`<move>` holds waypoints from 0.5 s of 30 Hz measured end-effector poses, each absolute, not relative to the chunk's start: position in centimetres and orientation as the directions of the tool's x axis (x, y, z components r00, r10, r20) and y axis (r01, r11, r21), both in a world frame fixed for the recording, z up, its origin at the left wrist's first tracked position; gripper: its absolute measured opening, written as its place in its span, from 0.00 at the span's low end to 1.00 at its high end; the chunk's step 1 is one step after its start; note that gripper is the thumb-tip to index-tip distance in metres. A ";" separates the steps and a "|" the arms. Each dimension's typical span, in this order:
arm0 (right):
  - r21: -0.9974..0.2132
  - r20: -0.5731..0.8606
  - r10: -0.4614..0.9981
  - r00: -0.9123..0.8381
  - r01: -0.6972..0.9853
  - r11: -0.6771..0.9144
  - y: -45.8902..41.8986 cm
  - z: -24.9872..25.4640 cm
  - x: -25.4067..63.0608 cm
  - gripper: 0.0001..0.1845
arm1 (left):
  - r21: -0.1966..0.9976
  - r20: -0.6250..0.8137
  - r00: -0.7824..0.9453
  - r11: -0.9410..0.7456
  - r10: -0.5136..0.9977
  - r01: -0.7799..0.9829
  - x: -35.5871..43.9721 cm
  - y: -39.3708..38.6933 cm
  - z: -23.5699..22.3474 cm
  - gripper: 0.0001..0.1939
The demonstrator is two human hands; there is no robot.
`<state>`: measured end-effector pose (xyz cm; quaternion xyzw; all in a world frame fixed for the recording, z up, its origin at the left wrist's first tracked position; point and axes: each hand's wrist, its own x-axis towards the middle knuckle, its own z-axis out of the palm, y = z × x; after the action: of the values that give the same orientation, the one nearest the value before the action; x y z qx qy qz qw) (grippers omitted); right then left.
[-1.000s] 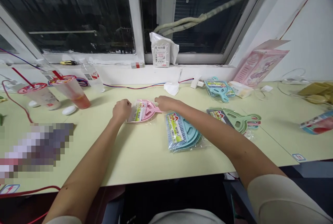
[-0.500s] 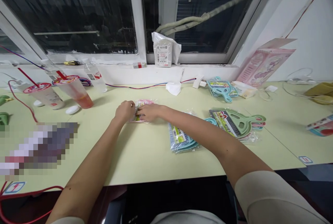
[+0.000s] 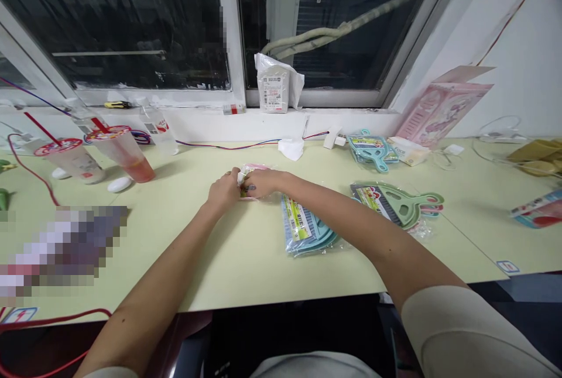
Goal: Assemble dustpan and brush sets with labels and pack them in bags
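A pink packet in clear plastic wrap (image 3: 256,167) lies on the table beneath my hands, mostly covered by them. My left hand (image 3: 225,189) is closed at its left end, fingers curled around the edge. Across the top reaches my right hand (image 3: 264,182), its fingers bent down and gripping the wrap. What exactly the packet contains is hidden. Just right of it, partly under my right forearm, is a bagged blue dustpan and brush set (image 3: 302,229). Farther right lies a bagged green dustpan set (image 3: 395,202), with a pink handle showing below it.
Two drink cups with straws (image 3: 125,155) and a clear bottle (image 3: 158,126) stand at the back left. Another blue dustpan set (image 3: 373,150) lies at the back right near a pink box (image 3: 443,106). A red cable (image 3: 57,319) crosses the left front edge.
My left hand has moved right, closer to my right hand, and the pink packet has shifted slightly right. My right hand has moved a little right too.
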<state>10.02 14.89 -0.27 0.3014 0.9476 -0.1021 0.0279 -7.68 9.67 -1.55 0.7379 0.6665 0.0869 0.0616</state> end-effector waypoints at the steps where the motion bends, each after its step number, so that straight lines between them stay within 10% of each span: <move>1: -0.197 -0.125 0.572 -0.810 0.586 0.786 15.0 -0.2 10.0 0.15 | 0.203 0.056 0.114 -0.123 0.992 0.972 -7.6 9.7 -1.7 0.29; 8: -0.217 -0.225 0.682 -0.696 0.718 0.661 16.3 0.9 9.6 0.22 | 0.185 0.055 0.110 -0.118 0.992 0.976 -6.9 9.5 -2.5 0.19; 15: -0.163 -0.183 0.687 -0.703 0.711 0.684 15.3 0.7 9.7 0.21 | 0.566 -0.105 0.104 -0.027 0.989 0.824 -8.3 10.8 -1.8 0.11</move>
<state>9.69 15.26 0.72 0.3815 0.9161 -0.1110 0.0535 -8.33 10.76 -1.81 0.6981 0.6493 0.1618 0.2548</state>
